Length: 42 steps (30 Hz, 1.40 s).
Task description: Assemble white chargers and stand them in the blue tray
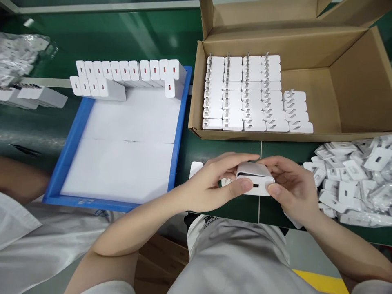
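The left hand (223, 179) and right hand (294, 188) meet right of centre in the frame, pinching a white charger (260, 185) between them, thumbs on its front plate. A dark gap shows along the plate's upper edge. The charger is probably light, stiff, smooth and a little slippery; its side walls look the safest hold, with thumbs near the plate's corners. Its back and several fingertips are hidden. A small white piece (196, 168), half covered by the left hand, is hard to identify. Beyond lie a green surface (239, 211), an open cardboard box (364, 77) of pronged chargers (234, 98) at upper right, its flaps cut off, and a blue tray (179, 132) at left. A pile of white plates (352, 175), partly blurred under clear plastic, leaves the right edge.
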Available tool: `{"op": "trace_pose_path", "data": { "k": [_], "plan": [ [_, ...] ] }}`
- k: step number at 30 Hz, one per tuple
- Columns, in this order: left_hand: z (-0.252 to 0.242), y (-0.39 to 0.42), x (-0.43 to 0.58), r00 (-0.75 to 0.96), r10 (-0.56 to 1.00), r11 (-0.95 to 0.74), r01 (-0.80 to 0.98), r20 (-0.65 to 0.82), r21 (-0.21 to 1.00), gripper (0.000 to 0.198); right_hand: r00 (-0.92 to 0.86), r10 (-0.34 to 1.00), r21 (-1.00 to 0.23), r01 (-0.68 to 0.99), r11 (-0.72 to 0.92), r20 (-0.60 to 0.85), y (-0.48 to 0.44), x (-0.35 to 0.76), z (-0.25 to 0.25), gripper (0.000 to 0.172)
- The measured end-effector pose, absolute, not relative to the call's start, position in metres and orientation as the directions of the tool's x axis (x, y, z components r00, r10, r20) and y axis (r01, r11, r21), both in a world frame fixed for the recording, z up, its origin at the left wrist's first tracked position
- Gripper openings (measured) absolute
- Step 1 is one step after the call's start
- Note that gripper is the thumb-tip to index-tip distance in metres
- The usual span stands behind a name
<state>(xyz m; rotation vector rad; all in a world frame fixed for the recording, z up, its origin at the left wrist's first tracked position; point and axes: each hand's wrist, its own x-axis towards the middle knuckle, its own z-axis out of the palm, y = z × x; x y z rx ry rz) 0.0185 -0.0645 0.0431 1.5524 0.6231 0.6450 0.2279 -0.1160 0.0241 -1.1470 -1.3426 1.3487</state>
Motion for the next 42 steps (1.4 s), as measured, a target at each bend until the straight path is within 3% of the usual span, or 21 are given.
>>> {"op": "trace_pose_path", "data": {
  "k": [5,14,24,31,37,42],
  "plan": [
    [0.0380,-0.0649,0.0189,0.662,0.724,-0.316,0.070,0.193,0.946,0.038,-0.148,0.989,-0.999,0.049,0.000,-0.007,-0.1155,0.2262,0.0244,0.019],
    [0.0373,-0.0665,0.0224,0.610,0.749,-0.445,0.170,0.261,0.879,0.032,-0.143,0.988,-0.992,0.120,-0.040,-0.057,-0.1150,0.2247,0.0253,0.021],
    [0.0389,-0.0667,0.0208,0.603,0.782,-0.323,0.178,0.156,0.930,0.032,-0.140,0.986,-0.990,0.122,-0.071,-0.088,-0.1142,0.2231,0.0250,0.022],
    [0.0388,-0.0669,0.0231,0.570,0.802,-0.294,0.113,0.180,0.949,0.030,-0.184,0.982,-0.978,0.208,-0.006,-0.045,-0.1122,0.2298,0.0266,0.024],
    [0.0373,-0.0679,0.0238,0.551,0.817,-0.299,0.151,0.171,0.942,0.030,-0.262,0.961,-0.990,0.128,-0.059,-0.091,-0.1079,0.2319,0.0264,0.033],
    [0.0348,-0.0691,0.0246,0.546,0.808,-0.361,0.158,0.223,0.919,0.029,-0.268,0.953,-0.984,0.142,-0.105,-0.140,-0.1079,0.2296,0.0295,0.027]
  ]
}}
